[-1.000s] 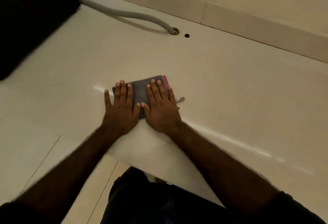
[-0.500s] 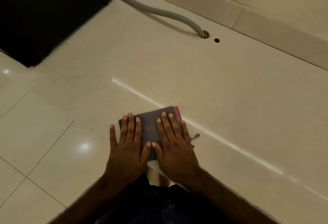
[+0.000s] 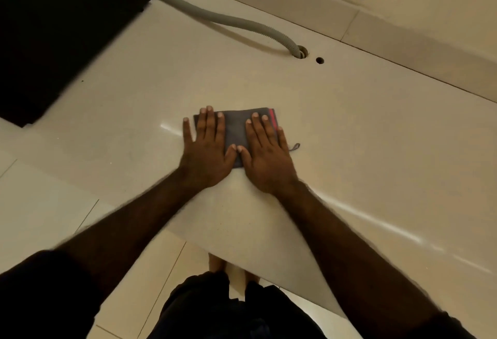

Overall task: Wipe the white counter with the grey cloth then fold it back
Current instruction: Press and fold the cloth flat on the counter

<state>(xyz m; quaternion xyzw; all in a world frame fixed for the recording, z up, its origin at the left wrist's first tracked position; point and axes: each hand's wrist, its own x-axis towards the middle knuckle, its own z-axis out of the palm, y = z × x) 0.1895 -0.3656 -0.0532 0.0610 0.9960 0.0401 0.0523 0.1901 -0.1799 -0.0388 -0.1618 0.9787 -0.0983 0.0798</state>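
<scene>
Two hands are shown pressed flat, fingers extended, on the folded grey cloth [image 3: 236, 134]: the left hand [image 3: 205, 150] over its left part and the right hand [image 3: 266, 157] over its right part, thumbs almost touching; nothing is gripped. The cloth is seen at the centre of the frame on the white counter [image 3: 363, 129], farther from the near edge than half a second earlier, so a forward push with the same flat-handed pose is indicated. Wiping is therefore judged to be under way with the cloth kept folded, and the grey hose [image 3: 228, 20] at upper centre is left well apart.
</scene>
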